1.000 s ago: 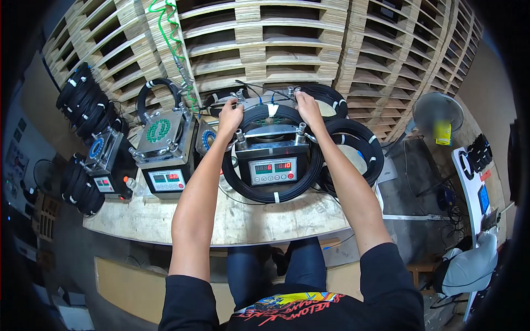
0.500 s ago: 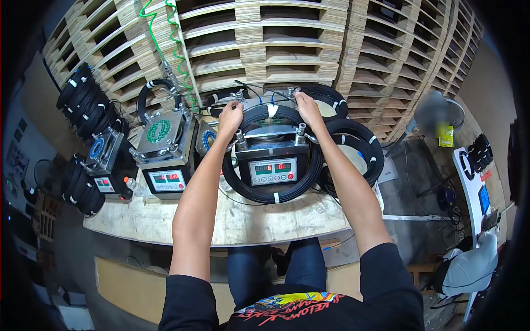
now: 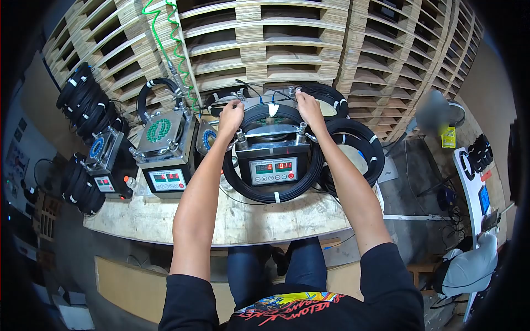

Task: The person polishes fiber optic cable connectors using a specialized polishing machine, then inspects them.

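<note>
A polishing machine with a lit red digital display stands in front of me. A large coil of black cable, bound with white ties, hangs around its front. My left hand is closed at the back left metal corner post. At the back right corner post, my right hand is closed in the same way. My fingers partly hide what they grip. Two blue-ended cables rise between my hands. Metal posts also stand at the machine's front corners.
Left of it stand a second polishing machine with a green ring of connectors and a smaller one. More black cable coils lie at the right. Stacked wooden pallets rise behind the wooden table. Green coiled air hoses hang there.
The right-hand number on the front machine's display has gone from 0 to 0.11. The neighbouring machine's display reading has changed too. Both hands stay at the same posts.
</note>
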`<state>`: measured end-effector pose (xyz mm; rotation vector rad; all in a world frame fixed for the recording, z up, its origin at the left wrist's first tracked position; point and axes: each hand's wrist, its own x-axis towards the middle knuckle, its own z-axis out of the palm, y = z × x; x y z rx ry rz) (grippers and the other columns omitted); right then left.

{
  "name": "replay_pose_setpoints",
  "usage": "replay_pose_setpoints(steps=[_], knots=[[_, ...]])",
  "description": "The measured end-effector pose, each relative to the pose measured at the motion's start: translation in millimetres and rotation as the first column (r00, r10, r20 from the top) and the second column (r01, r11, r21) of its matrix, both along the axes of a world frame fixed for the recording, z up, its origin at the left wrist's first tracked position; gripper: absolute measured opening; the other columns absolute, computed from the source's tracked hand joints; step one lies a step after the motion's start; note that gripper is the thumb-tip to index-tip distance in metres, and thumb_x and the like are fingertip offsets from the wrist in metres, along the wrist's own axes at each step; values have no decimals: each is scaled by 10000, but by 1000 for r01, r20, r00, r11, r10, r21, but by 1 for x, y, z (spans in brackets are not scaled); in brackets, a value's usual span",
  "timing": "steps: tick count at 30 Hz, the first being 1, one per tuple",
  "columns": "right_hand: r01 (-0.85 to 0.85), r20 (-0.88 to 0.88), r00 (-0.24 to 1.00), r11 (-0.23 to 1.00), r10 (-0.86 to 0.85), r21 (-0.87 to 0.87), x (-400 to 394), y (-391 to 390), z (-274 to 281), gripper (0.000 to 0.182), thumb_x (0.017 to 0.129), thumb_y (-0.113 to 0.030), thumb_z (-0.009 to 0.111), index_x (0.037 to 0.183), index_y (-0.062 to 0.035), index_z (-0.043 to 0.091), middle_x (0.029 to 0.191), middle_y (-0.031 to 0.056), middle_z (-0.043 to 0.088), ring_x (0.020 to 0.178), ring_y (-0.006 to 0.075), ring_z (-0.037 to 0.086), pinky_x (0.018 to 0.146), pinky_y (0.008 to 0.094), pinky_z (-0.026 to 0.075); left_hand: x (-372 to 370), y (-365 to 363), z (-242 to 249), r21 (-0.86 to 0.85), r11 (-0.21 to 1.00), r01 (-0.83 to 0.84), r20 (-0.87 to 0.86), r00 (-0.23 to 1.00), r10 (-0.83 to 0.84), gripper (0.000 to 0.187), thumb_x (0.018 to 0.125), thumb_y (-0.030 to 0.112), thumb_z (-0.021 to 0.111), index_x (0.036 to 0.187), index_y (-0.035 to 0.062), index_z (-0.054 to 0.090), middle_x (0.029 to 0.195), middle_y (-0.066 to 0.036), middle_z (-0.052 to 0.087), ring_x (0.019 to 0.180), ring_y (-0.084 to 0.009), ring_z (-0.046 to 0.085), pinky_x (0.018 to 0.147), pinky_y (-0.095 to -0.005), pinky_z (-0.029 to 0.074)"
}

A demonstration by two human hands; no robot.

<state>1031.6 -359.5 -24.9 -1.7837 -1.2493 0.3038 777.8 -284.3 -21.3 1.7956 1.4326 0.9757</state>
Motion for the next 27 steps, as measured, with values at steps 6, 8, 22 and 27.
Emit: replay_pose_setpoints(steps=[6,8,22,27], knots=[[-105,-17,994,975,111,194,11,18,-22,474,1017,-393,413,1195,-21,647,1094,233,678,982,378,637,877,416,491,1,1,1,-16,999,-42,-39,998,41,508,871,377,546,1292,108,636,1287,-249,622,1232,-404,571,1055,-425,425],[-108,-11,993,967,113,230,15,23,-29,465,1023,-370,423,1195,0,647,1034,196,706,823,295,696,770,374,525,1,0,1,-8,999,-46,-43,998,46,519,864,377,550,1300,106,630,1281,-249,626,1226,-405,575,1052,-423,428],[17,65,998,991,-26,135,2,6,-10,472,1005,-394,426,1202,-29,651,1022,232,697,967,386,673,875,408,499,0,2,1,-51,998,28,16,999,-27,633,882,359,535,1462,112,472,1361,-274,561,1304,-407,510,1099,-417,379],[-77,31,997,983,73,166,9,12,-17,462,1009,-371,421,1206,-20,649,1034,217,697,910,333,683,852,387,505,0,4,-2,-44,999,-3,-10,1000,3,633,876,371,533,1444,93,492,1369,-277,553,1309,-405,506,1102,-418,376]])
